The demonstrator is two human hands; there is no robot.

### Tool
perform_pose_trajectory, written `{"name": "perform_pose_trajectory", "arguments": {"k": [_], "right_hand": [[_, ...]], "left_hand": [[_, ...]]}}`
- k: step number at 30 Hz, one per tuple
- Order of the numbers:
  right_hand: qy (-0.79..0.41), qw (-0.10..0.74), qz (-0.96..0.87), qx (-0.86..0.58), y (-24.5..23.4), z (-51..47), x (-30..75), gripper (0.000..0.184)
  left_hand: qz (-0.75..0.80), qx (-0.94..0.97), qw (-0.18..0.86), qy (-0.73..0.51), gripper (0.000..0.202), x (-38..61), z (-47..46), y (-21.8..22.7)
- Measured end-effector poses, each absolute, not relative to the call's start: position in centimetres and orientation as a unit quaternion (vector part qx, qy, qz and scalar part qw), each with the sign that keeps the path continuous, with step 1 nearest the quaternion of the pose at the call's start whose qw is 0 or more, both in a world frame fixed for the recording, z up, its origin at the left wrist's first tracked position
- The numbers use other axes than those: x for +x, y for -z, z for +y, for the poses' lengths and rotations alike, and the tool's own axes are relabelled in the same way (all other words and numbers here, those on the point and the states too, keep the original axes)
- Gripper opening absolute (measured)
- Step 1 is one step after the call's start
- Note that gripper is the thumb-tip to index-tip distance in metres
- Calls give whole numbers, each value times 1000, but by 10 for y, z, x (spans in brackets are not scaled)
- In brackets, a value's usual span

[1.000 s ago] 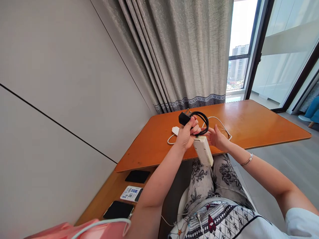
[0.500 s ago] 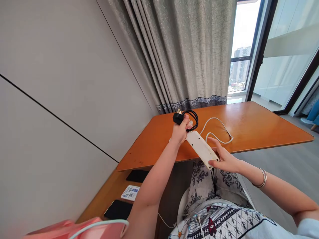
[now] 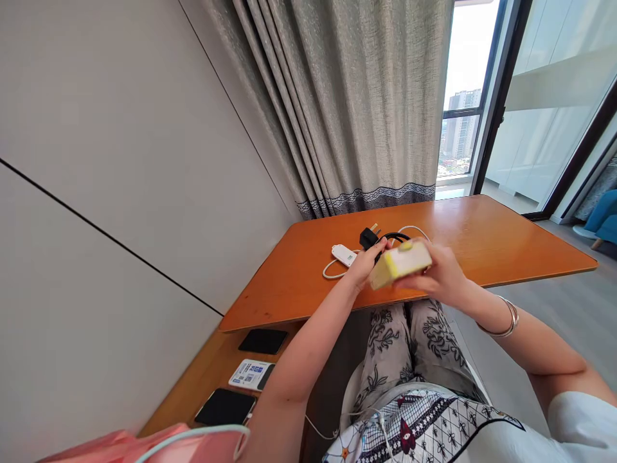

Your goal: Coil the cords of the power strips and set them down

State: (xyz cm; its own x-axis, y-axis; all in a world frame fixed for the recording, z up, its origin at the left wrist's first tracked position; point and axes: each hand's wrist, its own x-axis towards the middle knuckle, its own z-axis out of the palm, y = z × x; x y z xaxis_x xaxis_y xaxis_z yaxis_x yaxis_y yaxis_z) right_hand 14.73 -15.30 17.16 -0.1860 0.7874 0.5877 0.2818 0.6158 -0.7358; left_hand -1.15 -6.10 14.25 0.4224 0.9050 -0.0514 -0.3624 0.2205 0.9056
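My right hand (image 3: 439,278) grips a white power strip (image 3: 412,262), raised over the table's near edge and turned so an end and a yellowed side show; it is slightly blurred. My left hand (image 3: 367,262) is closed around the coiled black cord (image 3: 398,236), close to the strip. A black three-pin plug (image 3: 368,238) sticks out above the left fingers, pins pointing up and away. On the table, just left of that hand, lies a small white oblong device (image 3: 344,254) with a white cable (image 3: 330,273).
The orange-brown wooden table (image 3: 279,289) spans the middle, against a curtain (image 3: 366,96). On a lower wooden surface at left lie black phone-like slabs (image 3: 225,407) and a white labelled item (image 3: 248,374). A pink bag-like thing (image 3: 178,447) sits at the bottom left.
The power strip has been tipped from its screwed underside showing to an end and side showing. The plug has moved right and slightly down with the left hand, uncovering the small white device.
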Motion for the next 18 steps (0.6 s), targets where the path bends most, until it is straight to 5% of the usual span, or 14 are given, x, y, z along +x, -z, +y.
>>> {"name": "perform_pose_trajectory", "arguments": {"k": [4, 10, 18], "right_hand": [[-308, 665, -581, -355, -182, -111, 153, 46], [-529, 579, -494, -376, -160, -73, 152, 60], [-518, 597, -474, -388, -146, -67, 154, 38]], "left_hand": [[270, 419, 777, -385, 34, -6, -70, -146], [266, 406, 758, -436, 39, 3, -70, -142], [275, 421, 765, -403, 35, -9, -59, -125]]}}
